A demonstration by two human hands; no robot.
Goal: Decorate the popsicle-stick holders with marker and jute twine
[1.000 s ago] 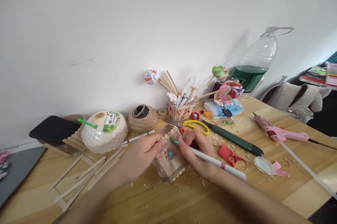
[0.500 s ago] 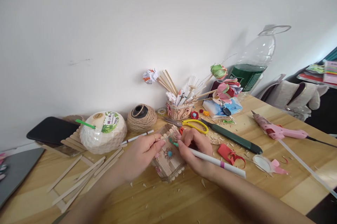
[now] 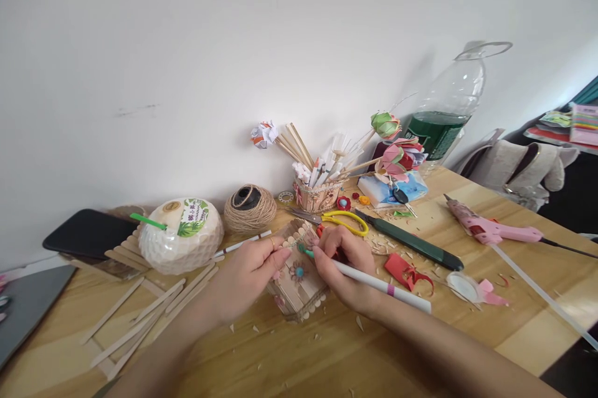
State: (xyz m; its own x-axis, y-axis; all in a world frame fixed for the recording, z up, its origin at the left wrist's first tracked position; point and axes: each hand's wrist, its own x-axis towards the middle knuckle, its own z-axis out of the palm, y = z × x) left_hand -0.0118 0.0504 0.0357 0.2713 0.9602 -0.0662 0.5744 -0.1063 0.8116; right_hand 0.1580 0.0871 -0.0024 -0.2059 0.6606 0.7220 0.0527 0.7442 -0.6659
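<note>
A small box made of craft sticks (image 3: 292, 291), with scalloped edges and a flower with a blue centre, lies tilted on the table in front of me. My left hand (image 3: 256, 264) grips its upper left side, thumb on the face and fingers behind. My right hand (image 3: 346, 264) is closed around a white marker pen (image 3: 374, 279) with a purple band. The pen's front end points at a small green piece (image 3: 304, 251) on the box's face; whether the green is part of the pen cannot be made out.
Behind the box lie yellow-handled scissors (image 3: 346, 221) and a dark green cutter (image 3: 411, 239). A pink glue gun (image 3: 495, 228) sits at the right. Twine (image 3: 250, 211), a wrapped coconut (image 3: 180, 245) and loose craft sticks (image 3: 135, 329) are at the left.
The whole view has shifted slightly. Both hands keep their hold, and the pen stays at nearly the same spot on the box.
</note>
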